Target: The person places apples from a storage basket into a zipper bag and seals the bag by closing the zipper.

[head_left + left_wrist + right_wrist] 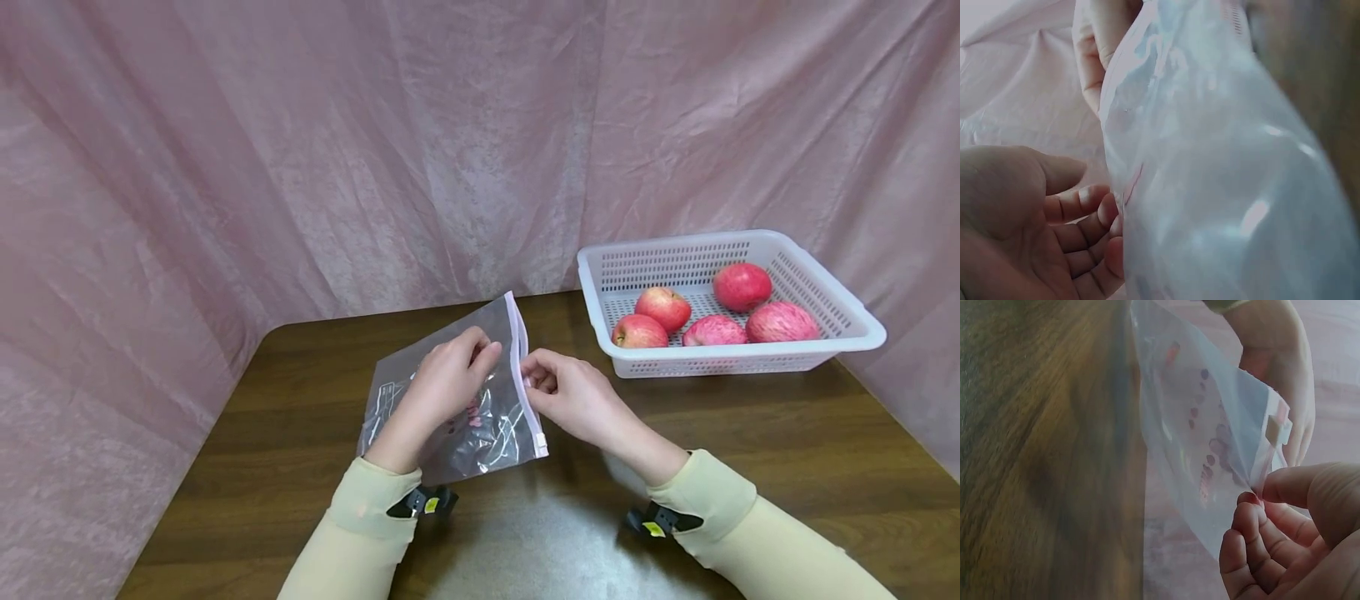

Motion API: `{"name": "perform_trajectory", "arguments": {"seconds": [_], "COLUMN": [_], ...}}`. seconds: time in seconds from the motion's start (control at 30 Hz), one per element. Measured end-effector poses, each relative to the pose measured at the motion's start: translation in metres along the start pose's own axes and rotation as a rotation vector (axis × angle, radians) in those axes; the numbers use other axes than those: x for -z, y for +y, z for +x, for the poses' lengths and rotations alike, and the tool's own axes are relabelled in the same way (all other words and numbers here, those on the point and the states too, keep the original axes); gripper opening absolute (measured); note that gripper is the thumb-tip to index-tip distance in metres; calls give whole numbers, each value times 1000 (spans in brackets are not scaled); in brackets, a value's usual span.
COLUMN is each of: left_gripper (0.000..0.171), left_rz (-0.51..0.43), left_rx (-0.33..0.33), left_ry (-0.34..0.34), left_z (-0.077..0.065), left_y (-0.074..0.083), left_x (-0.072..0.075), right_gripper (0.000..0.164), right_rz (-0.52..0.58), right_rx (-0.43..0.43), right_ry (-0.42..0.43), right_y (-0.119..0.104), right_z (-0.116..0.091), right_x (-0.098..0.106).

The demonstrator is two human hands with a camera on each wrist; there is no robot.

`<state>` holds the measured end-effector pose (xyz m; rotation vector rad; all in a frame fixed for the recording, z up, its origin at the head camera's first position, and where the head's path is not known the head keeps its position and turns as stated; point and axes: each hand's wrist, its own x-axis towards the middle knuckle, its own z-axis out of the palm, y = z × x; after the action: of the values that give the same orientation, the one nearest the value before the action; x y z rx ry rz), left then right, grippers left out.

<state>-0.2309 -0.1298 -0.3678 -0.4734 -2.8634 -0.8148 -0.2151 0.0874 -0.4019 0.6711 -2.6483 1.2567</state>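
Observation:
A clear plastic slider zip bag with pink print is held tilted over the table between both hands. Its pale pink zip edge faces right, and the white slider sits at the near end of that edge. My right hand pinches the zip edge between thumb and fingers, as the right wrist view shows. On the bag's side lies my left hand. In the left wrist view, the loosely bent fingers of that hand touch the plastic, with the thumb standing apart from them.
At the back right of the brown wooden table stands a white perforated basket holding several red apples. A pink curtain hangs behind the table and along its sides.

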Motion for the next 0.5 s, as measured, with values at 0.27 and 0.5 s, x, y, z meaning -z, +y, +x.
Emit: {"name": "perform_trajectory", "arguments": {"seconds": [0.27, 0.5], "left_gripper": [41, 43], "left_rz": [-13, -10], "left_rx": [69, 94], "left_ry": [-14, -16], "left_z": [9, 15], "left_y": [6, 7], "left_x": [2, -1], "right_gripper": [21, 27], "right_rz": [-42, -59], "right_rx": [58, 96], "right_ry": [1, -15], "right_y": [-8, -10], "right_z": [-6, -9], "right_x": [-2, -8]}}
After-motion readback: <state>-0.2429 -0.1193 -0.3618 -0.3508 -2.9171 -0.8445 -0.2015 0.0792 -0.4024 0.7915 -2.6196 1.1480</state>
